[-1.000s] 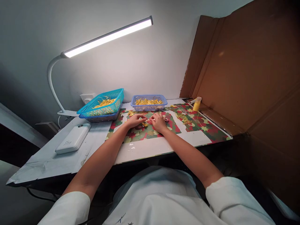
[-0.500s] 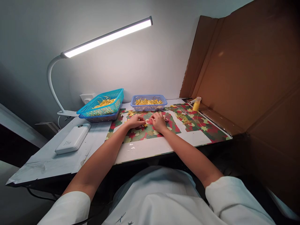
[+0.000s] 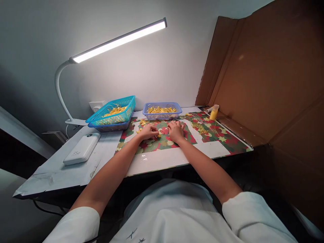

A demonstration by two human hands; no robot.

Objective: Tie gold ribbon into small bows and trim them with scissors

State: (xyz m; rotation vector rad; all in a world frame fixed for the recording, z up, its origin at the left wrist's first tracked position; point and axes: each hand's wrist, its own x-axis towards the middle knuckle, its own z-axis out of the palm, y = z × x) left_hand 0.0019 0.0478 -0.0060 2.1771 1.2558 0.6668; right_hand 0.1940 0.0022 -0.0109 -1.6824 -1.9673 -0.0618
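Note:
My left hand (image 3: 148,131) rests on the red and green star-patterned sheet (image 3: 227,141), fingers pinched on a small yellow piece (image 3: 158,135). My right hand (image 3: 176,130) lies just to its right on the same sheet, fingers curled down; what they hold, if anything, is hidden. Small yellow pieces lie loose around both hands. Behind the hands stands a lilac basket (image 3: 162,115) full of yellow pieces. A turquoise basket (image 3: 113,116) with more yellow pieces sits tilted on a darker blue one at the back left.
A white power bank (image 3: 81,148) lies at the left of the white table (image 3: 63,172). A lit desk lamp (image 3: 118,40) arches overhead. A yellow bottle (image 3: 214,112) stands at the back right beside a brown cardboard wall (image 3: 265,84). Gold threads (image 3: 198,127) lie right of my hands.
Both hands have stayed close together on the sheet with small finger movements. The view has shifted slightly to the left.

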